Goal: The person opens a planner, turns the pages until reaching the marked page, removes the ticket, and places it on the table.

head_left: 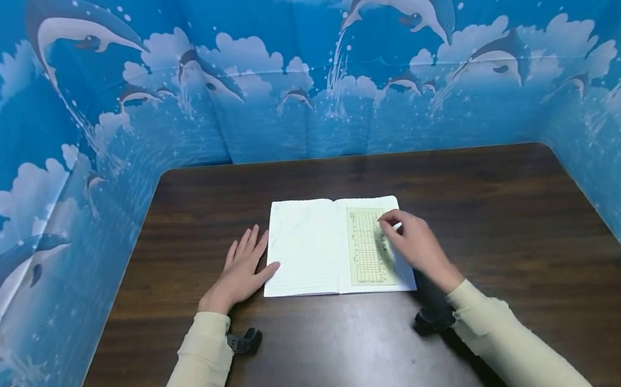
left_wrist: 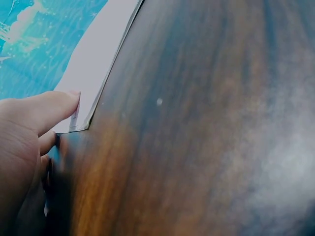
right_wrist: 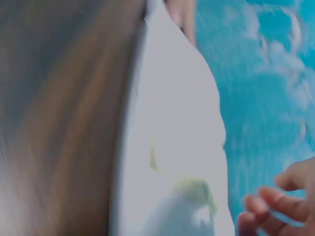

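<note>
An open notebook (head_left: 306, 247) lies on the table, its left page white with faint ruled lines. On the right page is a pale green printed grid (head_left: 368, 245). My left hand (head_left: 240, 271) rests at the notebook's left side with fingers extended, its thumb on the lower left page edge; the left wrist view shows that thumb (left_wrist: 59, 109) over the page corner. Over the grid's right side hovers my right hand (head_left: 417, 244), casting a shadow on the page. Its fingers (right_wrist: 280, 204) are loosely bent, and the right wrist view shows nothing held in them.
Dark brown wood-grain table (head_left: 538, 266) surrounds the notebook. A blue curtain (head_left: 276, 125) printed with dolphins and clouds hangs along the table's back and sides. Each wrist carries a black band, the left band (head_left: 245, 342) and the right band (head_left: 433, 320) low over the tabletop.
</note>
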Demonstrator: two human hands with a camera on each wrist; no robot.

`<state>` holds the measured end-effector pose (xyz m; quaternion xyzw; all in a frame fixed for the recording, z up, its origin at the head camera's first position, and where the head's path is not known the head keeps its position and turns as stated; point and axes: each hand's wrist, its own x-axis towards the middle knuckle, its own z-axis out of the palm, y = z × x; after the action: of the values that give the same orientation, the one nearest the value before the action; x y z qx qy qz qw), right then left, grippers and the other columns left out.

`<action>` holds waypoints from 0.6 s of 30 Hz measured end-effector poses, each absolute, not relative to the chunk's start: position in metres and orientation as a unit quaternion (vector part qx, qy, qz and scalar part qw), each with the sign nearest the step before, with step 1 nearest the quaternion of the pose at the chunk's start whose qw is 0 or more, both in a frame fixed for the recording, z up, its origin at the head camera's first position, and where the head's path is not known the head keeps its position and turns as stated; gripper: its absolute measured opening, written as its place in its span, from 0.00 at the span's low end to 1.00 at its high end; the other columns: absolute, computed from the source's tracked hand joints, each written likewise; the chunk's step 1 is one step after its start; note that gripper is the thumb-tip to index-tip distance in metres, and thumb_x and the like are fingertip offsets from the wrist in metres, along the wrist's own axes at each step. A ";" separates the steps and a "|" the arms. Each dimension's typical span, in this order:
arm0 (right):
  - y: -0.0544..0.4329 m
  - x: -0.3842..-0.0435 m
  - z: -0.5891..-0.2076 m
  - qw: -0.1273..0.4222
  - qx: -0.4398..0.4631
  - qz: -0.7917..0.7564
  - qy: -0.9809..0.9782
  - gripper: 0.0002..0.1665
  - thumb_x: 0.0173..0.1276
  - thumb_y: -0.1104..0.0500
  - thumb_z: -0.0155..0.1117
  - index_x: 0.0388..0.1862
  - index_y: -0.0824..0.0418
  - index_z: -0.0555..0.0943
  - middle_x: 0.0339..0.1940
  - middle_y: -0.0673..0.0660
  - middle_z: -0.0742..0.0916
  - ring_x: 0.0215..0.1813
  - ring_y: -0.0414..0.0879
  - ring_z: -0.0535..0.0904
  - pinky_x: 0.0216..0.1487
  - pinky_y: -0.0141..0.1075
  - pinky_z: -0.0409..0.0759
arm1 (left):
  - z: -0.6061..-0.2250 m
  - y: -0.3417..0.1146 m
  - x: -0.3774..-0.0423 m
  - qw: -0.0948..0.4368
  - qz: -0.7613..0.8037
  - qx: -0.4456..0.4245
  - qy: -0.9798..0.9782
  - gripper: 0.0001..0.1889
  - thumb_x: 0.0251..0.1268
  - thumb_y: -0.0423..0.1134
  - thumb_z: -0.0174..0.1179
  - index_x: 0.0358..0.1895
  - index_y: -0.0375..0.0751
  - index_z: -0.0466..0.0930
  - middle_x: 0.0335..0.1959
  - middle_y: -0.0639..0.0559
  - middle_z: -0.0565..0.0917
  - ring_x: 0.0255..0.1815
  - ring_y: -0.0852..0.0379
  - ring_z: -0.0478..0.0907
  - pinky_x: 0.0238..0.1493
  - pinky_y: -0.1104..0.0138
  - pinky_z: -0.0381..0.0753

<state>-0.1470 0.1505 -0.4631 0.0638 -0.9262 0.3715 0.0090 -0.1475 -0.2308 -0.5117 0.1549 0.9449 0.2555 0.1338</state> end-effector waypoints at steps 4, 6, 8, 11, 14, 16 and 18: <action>0.173 -0.153 -0.470 -0.054 -0.001 0.351 -0.935 0.21 0.78 0.52 0.61 0.58 0.66 0.83 0.54 0.65 0.84 0.46 0.55 0.78 0.44 0.44 0.77 | -0.505 -0.229 -0.147 0.138 0.247 0.155 0.946 0.46 0.79 0.65 0.48 0.87 0.47 0.39 0.89 0.44 0.35 0.89 0.42 0.29 0.85 0.41 0.27; 0.174 -0.154 -0.474 -0.074 -0.007 0.332 -0.940 0.24 0.76 0.50 0.64 0.60 0.66 0.82 0.57 0.65 0.82 0.50 0.55 0.76 0.47 0.44 0.77 | -0.501 -0.229 -0.147 0.139 0.243 0.154 0.948 0.46 0.80 0.64 0.49 0.87 0.46 0.40 0.89 0.43 0.36 0.89 0.41 0.29 0.85 0.40 0.28; 0.171 -0.152 -0.476 -0.083 -0.016 0.324 -0.942 0.27 0.74 0.47 0.68 0.61 0.65 0.81 0.58 0.65 0.80 0.50 0.55 0.75 0.46 0.45 0.77 | -0.500 -0.229 -0.148 0.137 0.243 0.155 0.948 0.45 0.80 0.63 0.49 0.87 0.46 0.40 0.89 0.43 0.36 0.89 0.41 0.30 0.85 0.41 0.28; 0.162 -0.150 -0.478 -0.071 -0.028 0.305 -0.949 0.31 0.70 0.45 0.72 0.62 0.65 0.81 0.59 0.64 0.80 0.51 0.55 0.75 0.48 0.47 0.75 | -0.503 -0.227 -0.150 0.130 0.248 0.158 0.947 0.45 0.79 0.63 0.49 0.87 0.45 0.41 0.89 0.43 0.36 0.89 0.41 0.30 0.84 0.40 0.28; 0.155 -0.148 -0.480 -0.060 -0.031 0.289 -0.955 0.30 0.70 0.44 0.72 0.60 0.64 0.81 0.56 0.63 0.82 0.49 0.54 0.77 0.49 0.50 0.71 | -0.506 -0.226 -0.149 0.125 0.252 0.158 0.946 0.46 0.79 0.64 0.49 0.87 0.45 0.41 0.89 0.43 0.37 0.89 0.41 0.30 0.84 0.40 0.28; 0.152 -0.148 -0.482 -0.053 -0.032 0.283 -0.957 0.28 0.70 0.44 0.72 0.57 0.63 0.82 0.53 0.61 0.84 0.46 0.52 0.78 0.49 0.51 0.68 | -0.504 -0.226 -0.146 0.125 0.256 0.158 0.945 0.46 0.79 0.63 0.50 0.87 0.44 0.42 0.89 0.41 0.37 0.89 0.40 0.31 0.84 0.39 0.28; 0.150 -0.147 -0.483 -0.048 -0.034 0.282 -0.958 0.24 0.70 0.45 0.73 0.54 0.62 0.84 0.47 0.59 0.85 0.42 0.51 0.78 0.47 0.50 0.66 | -0.504 -0.226 -0.144 0.125 0.254 0.155 0.947 0.46 0.78 0.63 0.51 0.86 0.44 0.42 0.89 0.41 0.38 0.89 0.39 0.31 0.84 0.39 0.28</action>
<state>-0.1472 0.1495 -0.4834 -0.0340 -0.9576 0.2819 -0.0485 -0.1441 -0.2258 -0.5037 0.1546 0.9466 0.2535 0.1253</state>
